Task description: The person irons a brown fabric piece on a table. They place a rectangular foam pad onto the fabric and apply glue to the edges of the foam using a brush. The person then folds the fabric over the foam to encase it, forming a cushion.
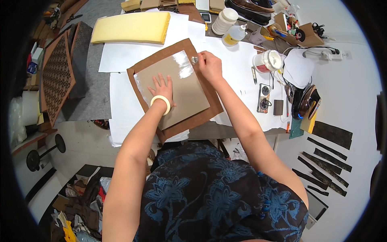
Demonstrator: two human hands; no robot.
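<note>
A square greyish-tan board (187, 94) lies on a larger brown leather sheet (216, 105), whose border shows around it. White paste (183, 64) is smeared over the board's far right corner, with a thinner pale streak along its left edge. My left hand (163, 89), a cream bangle (161, 98) on its wrist, rests flat on the board with fingers spread. Over the leather's right border, my right hand (210, 68) is closed on a small tool with a pale, shiny tip (195, 59). Most of that tool is hidden by the fingers, so its kind is unclear.
White paper (238, 72) covers the table under the work. A yellow foam block (131, 28) lies far left. At right are an open white tub (267, 61), a squeeze bottle (234, 35), a lidded jar (225, 21), a power strip (263, 98) and an iron (308, 103).
</note>
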